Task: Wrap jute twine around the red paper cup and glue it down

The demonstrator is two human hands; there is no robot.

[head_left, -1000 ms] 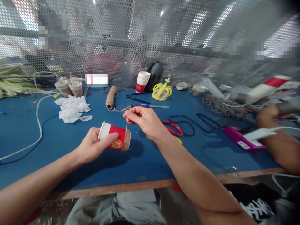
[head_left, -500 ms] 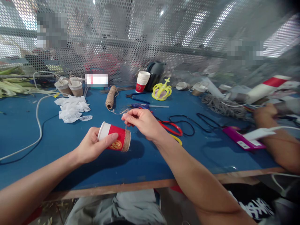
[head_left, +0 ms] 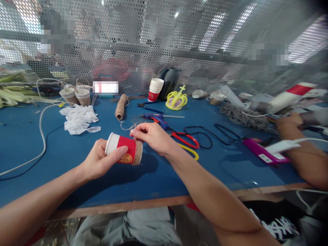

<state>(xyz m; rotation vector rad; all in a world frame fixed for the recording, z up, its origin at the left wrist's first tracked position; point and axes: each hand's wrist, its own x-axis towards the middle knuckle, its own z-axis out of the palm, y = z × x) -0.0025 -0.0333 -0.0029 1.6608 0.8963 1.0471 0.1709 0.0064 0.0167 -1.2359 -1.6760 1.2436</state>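
Note:
My left hand (head_left: 98, 159) grips a red and white paper cup (head_left: 126, 145), tilted on its side above the table with its rim to the left. Brown twine (head_left: 138, 153) is wound in tight rows around the cup's base end. Just above that winding, my right hand (head_left: 151, 136) pinches the loose strand of twine (head_left: 125, 127) between thumb and fingers. The strand runs back to a twine spool (head_left: 121, 107) lying on the blue table (head_left: 77, 184).
Behind my right hand lie a blue glue gun (head_left: 159, 119) and scissors (head_left: 186, 139). White gloves (head_left: 80, 119) and twine-wrapped cups (head_left: 83, 95) sit left. Stacked cups (head_left: 155, 89) and a yellow crown-like piece (head_left: 176, 99) stand at the back. A co-worker's arm (head_left: 297, 147) rests right, near a purple power strip (head_left: 263, 150).
My right hand has come down and slightly left, bringing the strand closer to the cup's side. The cup has shifted slightly left in my left hand.

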